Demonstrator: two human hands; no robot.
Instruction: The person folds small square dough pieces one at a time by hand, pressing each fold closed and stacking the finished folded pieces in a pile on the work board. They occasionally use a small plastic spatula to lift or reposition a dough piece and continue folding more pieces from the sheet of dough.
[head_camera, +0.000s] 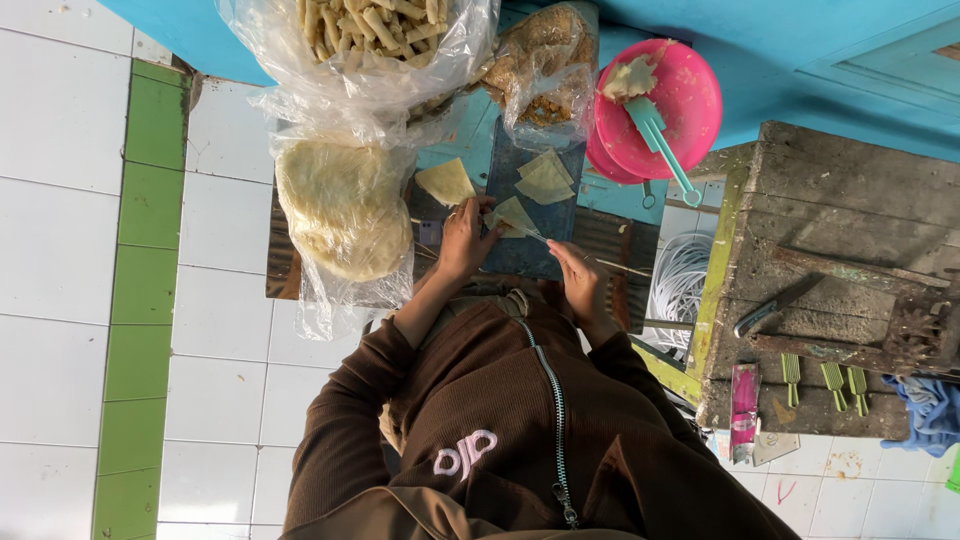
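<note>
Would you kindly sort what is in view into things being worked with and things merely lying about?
In use:
left hand on a folded dough triangle
right hand with a thin tool
dark board
cut dough pieces
pink bowl

Lying about:
knife
green forks
blue cloth
white coil

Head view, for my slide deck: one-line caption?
Left hand steadies a dough triangle while right hand holds a thin stick.
</note>
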